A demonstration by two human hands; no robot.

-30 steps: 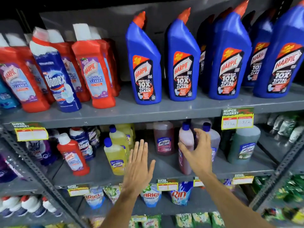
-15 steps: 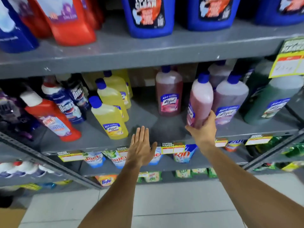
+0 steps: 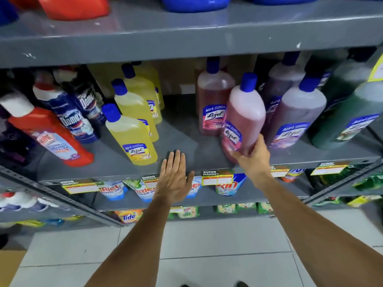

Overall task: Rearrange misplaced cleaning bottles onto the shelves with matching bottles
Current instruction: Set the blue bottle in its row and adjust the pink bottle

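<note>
My right hand (image 3: 251, 156) grips the base of a pink Lizol bottle (image 3: 245, 112) with a blue cap, tilted at the front of the grey middle shelf (image 3: 186, 141). Behind it stands a darker pink Lizol bottle (image 3: 213, 100), and to its right a pale purple one (image 3: 296, 117). My left hand (image 3: 174, 179) is flat, fingers together, at the shelf's front edge and holds nothing. Three yellow Lizol bottles (image 3: 130, 133) stand left of it. A red Harpic bottle (image 3: 47, 135) leans at the far left beside two blue Domex bottles (image 3: 70, 117).
A green bottle (image 3: 344, 121) stands at the far right. The upper shelf (image 3: 186, 38) carries red and blue bottle bases. Detergent pouches (image 3: 112, 189) hang below, behind price tags (image 3: 217, 177). Tiled floor lies underfoot.
The view has tipped downward from the top shelf to the middle one. My right hand slid from the pink bottle's shoulder to its base and tilted it. My left hand lowered to the shelf edge.
</note>
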